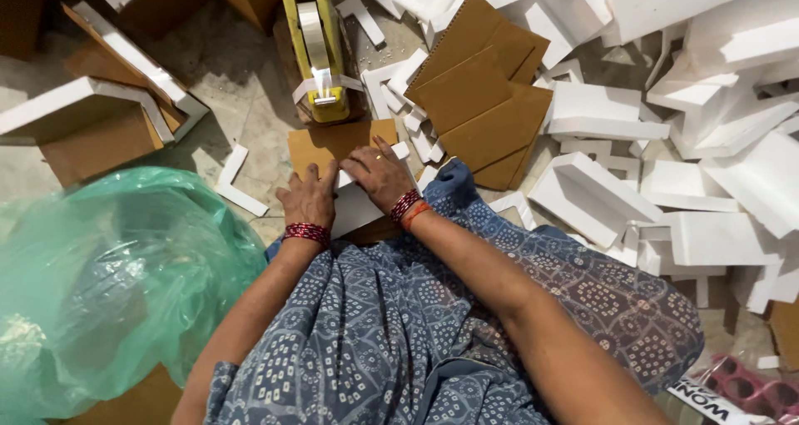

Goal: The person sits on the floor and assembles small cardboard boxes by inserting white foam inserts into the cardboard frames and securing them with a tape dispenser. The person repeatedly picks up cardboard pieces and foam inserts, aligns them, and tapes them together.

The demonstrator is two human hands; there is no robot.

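the person sits on the floor (250, 100) with a blue patterned garment (433, 325) spread over the lap, both arms stretched forward. the left hand (308, 198) lies flat, fingers loosely spread, pressing down on the near left part of a white foam piece (354, 208) that rests on the floor just ahead of the knees; it grips nothing. the right hand (379, 175) is also open, palm down, its fingers laid across the far edge of that same foam piece where it overlaps a brown cardboard sheet (329, 142). the two hands sit close together, almost touching. red bangles (306, 232) ring the left wrist and more show on the right. just beyond the cardboard sheet stands a yellow tape dispenser (316, 46), white tape running down its front. to the right of it lies a stack of brown cardboard pieces (483, 92), and past that a big heap of white foam blocks (691, 142) fills the right side of the floor. at the left a bulging green plastic bag (108, 275) sits beside the person's left arm, with foam-edged cardboard boxes (91, 121) behind it.
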